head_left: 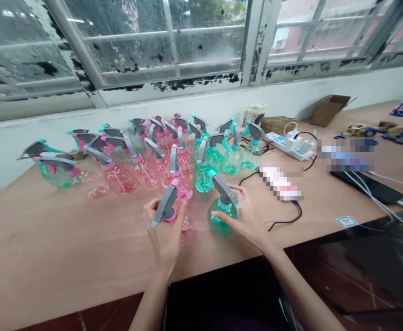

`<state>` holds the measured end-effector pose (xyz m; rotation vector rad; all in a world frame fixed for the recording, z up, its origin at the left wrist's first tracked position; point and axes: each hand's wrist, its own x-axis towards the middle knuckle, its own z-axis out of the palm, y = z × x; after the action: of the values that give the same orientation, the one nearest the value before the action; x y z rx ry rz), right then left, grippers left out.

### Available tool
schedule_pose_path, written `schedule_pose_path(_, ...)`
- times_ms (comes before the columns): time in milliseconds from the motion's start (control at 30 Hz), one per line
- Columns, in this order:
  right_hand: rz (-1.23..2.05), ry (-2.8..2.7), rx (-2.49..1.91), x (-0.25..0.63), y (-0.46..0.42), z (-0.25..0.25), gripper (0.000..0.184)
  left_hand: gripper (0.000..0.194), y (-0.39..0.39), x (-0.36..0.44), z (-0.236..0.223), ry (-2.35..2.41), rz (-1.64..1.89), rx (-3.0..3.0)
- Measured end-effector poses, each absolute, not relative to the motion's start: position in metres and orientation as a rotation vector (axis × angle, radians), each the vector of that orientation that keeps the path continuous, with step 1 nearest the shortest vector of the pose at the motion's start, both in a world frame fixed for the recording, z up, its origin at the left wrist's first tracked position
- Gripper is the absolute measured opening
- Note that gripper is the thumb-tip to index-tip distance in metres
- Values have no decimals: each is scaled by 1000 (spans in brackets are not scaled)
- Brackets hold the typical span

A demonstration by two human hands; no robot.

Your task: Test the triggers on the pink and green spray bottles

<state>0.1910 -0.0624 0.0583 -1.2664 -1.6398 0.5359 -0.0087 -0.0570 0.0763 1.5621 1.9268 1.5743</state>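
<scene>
My left hand [165, 234] is wrapped round a pink spray bottle [185, 229] near the table's front edge. Its grey trigger head points up between thumb and fingers. To the right, my right hand [244, 218] grips a green spray bottle [217, 221], thumb across its front and fingers behind the neck. Both bottles look upright, and the palms hide part of each. Just beyond them stand several more pink spray bottles [120, 177] on the left and several green ones [234, 161] on the right, all with grey triggers.
A white power strip [292, 145] with plugged-in chargers lies right of the bottles. Black cable runs near a pixelated phone-like item [280, 182]. Farther right are a black phone [370, 186] with white cables and a small card [347, 221]. A paper cup [254, 112] and cardboard box [330, 110] stand behind.
</scene>
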Motion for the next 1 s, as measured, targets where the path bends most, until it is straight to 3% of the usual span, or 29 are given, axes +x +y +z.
schedule_pose_path(200, 610, -1593, -1258, 195, -81, 24, 74, 52, -57, -13, 80, 1704, 1564, 1634)
schedule_pose_path(400, 725, -1535, -1271, 191, -74, 0, 79, 46, -51, -30, 94, 1457, 1298, 1736)
schedule_pose_path(533, 619, -1573, -1295, 182, -53, 8, 82, 34, -49, -31, 105, 1415, 1261, 1741)
schedule_pose_path(700, 355, -1592, -1400, 172, -38, 14, 77, 33, -41, -30, 108, 1347, 1261, 1709)
schedule_pose_path(833, 266, -1614, -1379, 177, -40, 5, 95, 28, -35, -35, 109, 1360, 1246, 1735)
schedule_pose_path(900, 290, -1589, -1397, 186, -44, -1, 102, 35, -34, -37, 112, 1322, 1127, 1809)
schedule_pose_path(1000, 437, -1519, -1432, 208, -56, -7, 97, 51, -35, -38, 115, 1257, 947, 1917)
